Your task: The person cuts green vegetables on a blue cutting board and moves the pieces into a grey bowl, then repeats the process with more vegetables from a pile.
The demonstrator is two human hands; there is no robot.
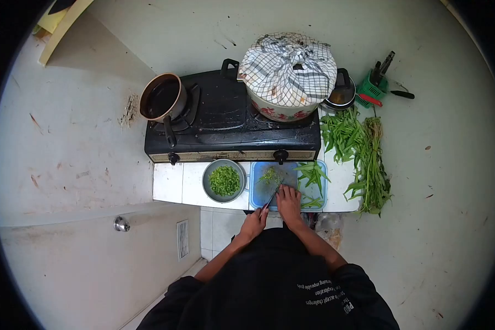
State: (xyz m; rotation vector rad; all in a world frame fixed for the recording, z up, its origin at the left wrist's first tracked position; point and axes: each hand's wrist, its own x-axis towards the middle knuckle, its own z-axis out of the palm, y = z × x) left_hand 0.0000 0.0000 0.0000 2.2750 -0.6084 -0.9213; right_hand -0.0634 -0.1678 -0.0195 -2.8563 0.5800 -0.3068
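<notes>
My left hand (253, 224) is closed around the handle of a knife (271, 197), its blade slanting up over the cutting board. Beside the blade, my right hand (289, 203) presses down with bent fingers on leafy greens (312, 175), whose leaves stick out to its right. Both hands are over a blue cutting board (258, 187). Finely chopped green bits (269, 176) lie on the board just beyond the blade. Left of the board stands a grey bowl (206, 190) filled with chopped greens (224, 181).
Behind the board is a black gas stove (220, 118) with a saucepan (163, 99) and a large pot (283, 110) under a checked cloth (289, 69). At right lies a bundle of long-stemmed greens (373, 165), near a green basket (373, 88) of utensils. Walls enclose both sides.
</notes>
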